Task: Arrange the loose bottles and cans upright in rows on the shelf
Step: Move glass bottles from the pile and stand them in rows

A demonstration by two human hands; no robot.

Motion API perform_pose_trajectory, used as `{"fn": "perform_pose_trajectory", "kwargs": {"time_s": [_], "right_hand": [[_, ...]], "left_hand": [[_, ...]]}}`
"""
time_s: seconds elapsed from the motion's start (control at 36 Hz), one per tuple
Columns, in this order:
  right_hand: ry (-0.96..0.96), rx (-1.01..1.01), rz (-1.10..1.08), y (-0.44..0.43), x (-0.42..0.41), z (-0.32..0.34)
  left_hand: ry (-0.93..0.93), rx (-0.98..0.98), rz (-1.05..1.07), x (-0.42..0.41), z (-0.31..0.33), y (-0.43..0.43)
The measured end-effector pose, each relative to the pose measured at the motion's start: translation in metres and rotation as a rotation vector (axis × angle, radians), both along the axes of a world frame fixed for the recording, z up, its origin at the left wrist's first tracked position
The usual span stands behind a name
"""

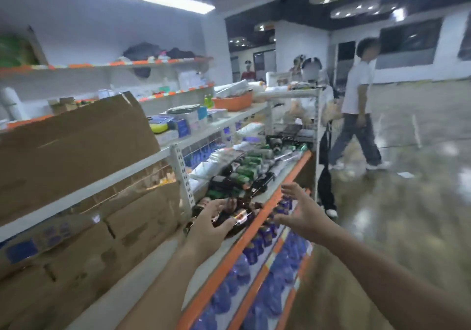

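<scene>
Two hands are out over the shelf (242,240), and the frame is motion-blurred. My left hand (211,221) has fingers and thumb curled round a brown bottle (235,218) that lies on its side near the shelf's front edge, at the near end of the loose pile. I read that as a grip to lift and stand it, since it can't join a row lying down. My right hand (302,215) is wide open with fingers spread and holds nothing. It hovers just off the front edge, probably to steady the bottle or stop anything rolling off. Other dark bottles (257,189) lie tumbled just behind, and green cans (248,167) lie on their sides toward the far end. I can't make out anything standing upright, so I'd say the job is barely begun. Containers: closed cardboard cartons (137,227) sit at the left end of this shelf, contents hidden. A big cardboard box (76,148) on the shelf above has a flap up, but I can't see inside. An orange basin (233,103) farther along that upper shelf holds white plastic-wrapped stuff. Blue packs (254,249) fill the shelf below, too blurred to name.
</scene>
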State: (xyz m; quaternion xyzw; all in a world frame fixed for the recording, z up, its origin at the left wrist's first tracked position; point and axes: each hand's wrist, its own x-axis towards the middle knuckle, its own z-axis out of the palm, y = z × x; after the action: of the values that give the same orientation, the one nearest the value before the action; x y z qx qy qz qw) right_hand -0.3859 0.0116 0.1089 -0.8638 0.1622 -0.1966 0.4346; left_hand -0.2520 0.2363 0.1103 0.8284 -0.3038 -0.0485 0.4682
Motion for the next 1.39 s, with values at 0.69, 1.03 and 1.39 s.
{"fn": "perform_pose_trajectory", "kwargs": {"time_s": [0.69, 1.03, 1.39], "right_hand": [[0.267, -0.135, -0.027, -0.140, 0.201, -0.021], [0.355, -0.198, 0.076, -0.197, 0.310, -0.049], [0.623, -0.634, 0.495, -0.293, 0.446, -0.125]], "left_hand": [[0.146, 0.086, -0.066, 0.229, -0.058, -0.163], [0.087, 0.207, -0.058, 0.307, -0.082, -0.213], [-0.107, 0.712, -0.113, 0.413, -0.117, -0.244]]}}
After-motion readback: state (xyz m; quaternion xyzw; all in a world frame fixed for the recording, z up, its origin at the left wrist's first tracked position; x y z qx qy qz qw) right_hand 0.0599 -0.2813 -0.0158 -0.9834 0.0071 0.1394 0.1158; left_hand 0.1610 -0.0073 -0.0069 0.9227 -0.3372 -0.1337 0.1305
